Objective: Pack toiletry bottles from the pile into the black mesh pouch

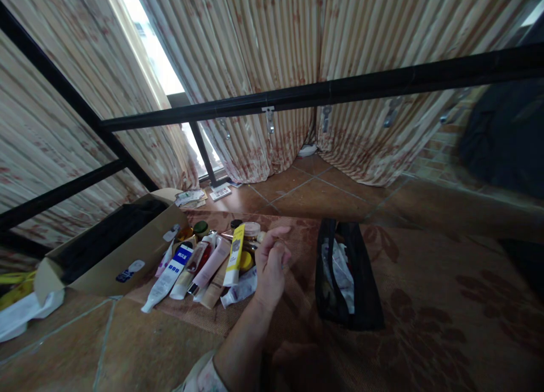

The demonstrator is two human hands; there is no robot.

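My left hand (272, 264) hovers at the right side of a pile of tubes and jars, its fingers loosely bent and apart. I see nothing held in it. Closest to it lie a pale crumpled tube (240, 287) and a yellow-and-white tube (234, 256). The pile also has a blue-and-white tube (170, 276), a pink tube (212, 261) and a green-lidded jar (200, 228). To the right of the hand stands an open black pouch (363, 284) with clear plastic packets (340, 267) inside. A dark blurred shape at the bottom edge may be my right hand; its fingers do not show.
A cardboard box (102, 273) with black cloth in it stands left of the pile. Under the pile and pouch lies a brown patterned mat (408, 346) on floor tiles (140, 341). Black metal bars (297, 94) cross in front of striped curtains (263, 41). Papers (191, 197) lie behind the box.
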